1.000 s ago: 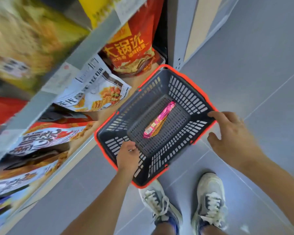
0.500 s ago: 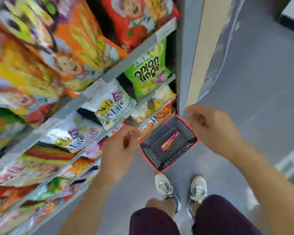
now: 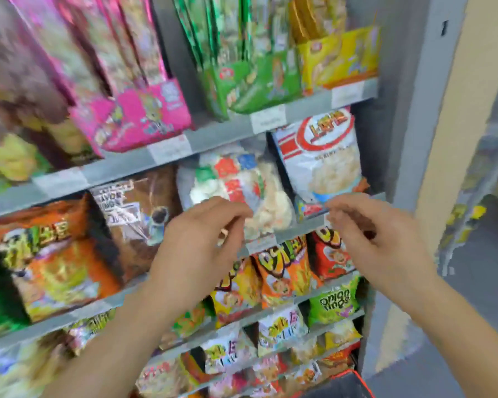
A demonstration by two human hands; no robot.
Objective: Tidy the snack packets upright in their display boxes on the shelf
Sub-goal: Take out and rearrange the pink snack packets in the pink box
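Note:
On the top shelf stand three display boxes of long snack packets: a pink box (image 3: 144, 116), a green box (image 3: 250, 81) and a yellow box (image 3: 339, 58). The packets in them lean slightly, and the picture is blurred. My left hand (image 3: 196, 251) and my right hand (image 3: 377, 242) are raised in front of the shelf below, fingers loosely curled, holding nothing. They hover near a clear bag of white crackers (image 3: 242, 191) and a white-and-red puffed snack bag (image 3: 322, 156).
Lower shelves carry orange, brown, red and green snack bags, such as onion rings (image 3: 334, 303). A grey shelf upright (image 3: 408, 110) and a beige pillar stand on the right. The corner of the dark basket with a red rim (image 3: 348, 383) shows on the floor at the bottom.
Both hands let go of the basket on the floor and rose to shelf height. My view swung up from the floor to the upper shelves.

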